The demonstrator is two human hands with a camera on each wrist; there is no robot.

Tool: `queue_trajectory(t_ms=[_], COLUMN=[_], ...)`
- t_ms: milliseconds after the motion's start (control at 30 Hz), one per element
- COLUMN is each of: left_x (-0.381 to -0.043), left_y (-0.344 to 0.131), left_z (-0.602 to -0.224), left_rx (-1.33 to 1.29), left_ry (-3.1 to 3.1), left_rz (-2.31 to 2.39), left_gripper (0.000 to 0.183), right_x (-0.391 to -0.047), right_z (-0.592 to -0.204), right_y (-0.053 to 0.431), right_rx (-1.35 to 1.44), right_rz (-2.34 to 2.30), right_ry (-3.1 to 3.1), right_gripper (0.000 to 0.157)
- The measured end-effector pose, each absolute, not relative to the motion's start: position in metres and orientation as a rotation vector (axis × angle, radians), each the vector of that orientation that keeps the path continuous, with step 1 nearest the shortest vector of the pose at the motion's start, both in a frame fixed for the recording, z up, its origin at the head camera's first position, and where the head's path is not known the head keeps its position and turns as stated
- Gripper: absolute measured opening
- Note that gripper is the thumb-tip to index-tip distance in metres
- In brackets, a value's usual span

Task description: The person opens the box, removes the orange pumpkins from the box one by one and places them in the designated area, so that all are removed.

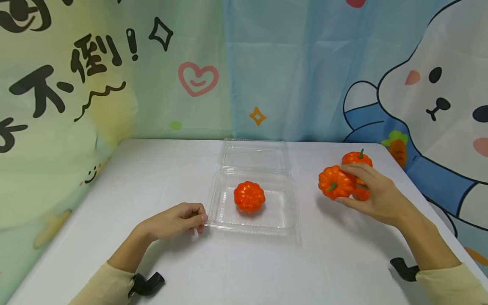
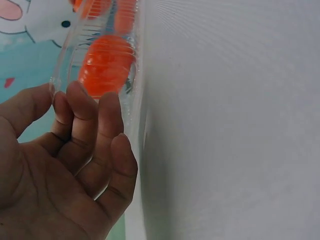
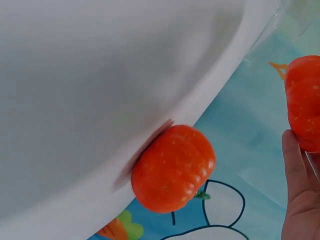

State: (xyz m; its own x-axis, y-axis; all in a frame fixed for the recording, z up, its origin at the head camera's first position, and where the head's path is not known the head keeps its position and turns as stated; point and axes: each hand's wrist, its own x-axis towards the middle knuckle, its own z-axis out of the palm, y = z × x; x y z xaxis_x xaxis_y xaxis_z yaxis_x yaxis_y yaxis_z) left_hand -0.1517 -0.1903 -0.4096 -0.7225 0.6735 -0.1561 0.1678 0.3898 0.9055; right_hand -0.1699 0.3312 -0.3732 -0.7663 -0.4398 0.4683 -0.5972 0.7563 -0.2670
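A small orange toy pumpkin (image 1: 249, 197) sits inside a clear plastic clamshell box (image 1: 251, 228), whose lid lies folded back. My left hand (image 1: 176, 221) pinches the box's front left corner between thumb and fingers. In the left wrist view, that hand (image 2: 75, 150) meets the clear rim, with orange showing through the wall. On the right, my right hand (image 1: 375, 197) grips a second pumpkin (image 1: 335, 183) above the table, its green stem toward the head camera. Behind that hand, a third pumpkin (image 3: 174, 169) rests on the table, partly hidden in the head view.
The white table (image 1: 343, 271) ends at a printed cloth backdrop (image 1: 297, 84). The open lid (image 1: 254, 156) extends behind the box toward the far edge. A black wrist mount (image 1: 148, 284) sticks out beside the left sleeve, and another (image 1: 405, 269) beside the right.
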Motion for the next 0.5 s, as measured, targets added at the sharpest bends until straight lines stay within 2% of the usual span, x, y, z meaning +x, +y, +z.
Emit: queue_trajectory(t_ms=[500], left_x=[-0.151], left_y=[-0.191], left_z=[-0.412], left_rx=[0.726], left_ry=[2.133], left_rz=[1.318], left_gripper=[0.022], right_x=[-0.149], right_z=[-0.385], right_y=[0.36], right_rx=[0.682], right_rz=[0.593], right_ry=[-2.602], right_gripper=[0.085])
